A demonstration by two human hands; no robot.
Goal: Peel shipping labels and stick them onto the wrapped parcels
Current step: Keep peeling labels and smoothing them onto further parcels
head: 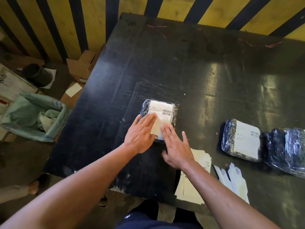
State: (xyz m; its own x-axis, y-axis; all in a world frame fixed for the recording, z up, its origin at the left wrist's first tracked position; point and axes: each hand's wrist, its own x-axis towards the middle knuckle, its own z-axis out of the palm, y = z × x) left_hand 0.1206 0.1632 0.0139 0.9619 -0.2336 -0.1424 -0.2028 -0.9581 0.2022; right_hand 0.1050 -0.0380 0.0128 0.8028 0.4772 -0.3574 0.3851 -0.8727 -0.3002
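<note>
A small parcel (175, 111) wrapped in dark clear film lies in the middle of the black table (165, 63). A white shipping label (162, 109) with a barcode lies flat on its top. My left hand (140, 134) rests flat on the label's near left part, fingers stretched out. My right hand (177, 149) lies flat beside it, fingertips on the label's near right corner. Neither hand grips anything. A stack of label sheets (194, 184) sits under my right forearm at the table's near edge.
At the right lie a labelled wrapped parcel (242, 139) and a wrapped parcel (287, 146) with no label showing. Peeled backing strips (234, 180) lie near the front edge. On the floor at left stand a bin with a green bag (33, 116) and cardboard boxes (80, 66).
</note>
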